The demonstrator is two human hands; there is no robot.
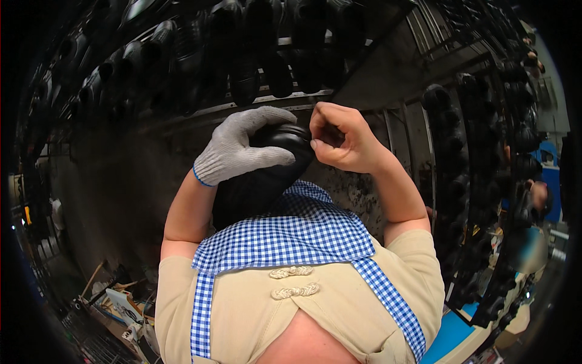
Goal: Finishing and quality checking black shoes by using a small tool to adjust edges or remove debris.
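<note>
A shiny black shoe (pixel 285 141) with a ridged, rounded end is held in front of my chest. My left hand (pixel 245 142), in a grey knitted glove with a blue cuff edge, is wrapped around it, thumb on the near side and fingers over the far side. Bare and curled, my right hand (pixel 344 136) is at the shoe's right edge. Its thumb and fingertips are drawn together there; whatever they pinch is too small or hidden to make out. Below the shoe, a blue-and-white checked apron (pixel 273 242) covers my front.
Racks of black shoes (pixel 242 79) stand ahead, and another shoe rack (pixel 448 133) rises on the right. A blue panel (pixel 550 182) and a blurred person's hand (pixel 538 195) are at far right. Mixed clutter (pixel 124 306) lies at lower left, a blue surface (pixel 451 333) at lower right.
</note>
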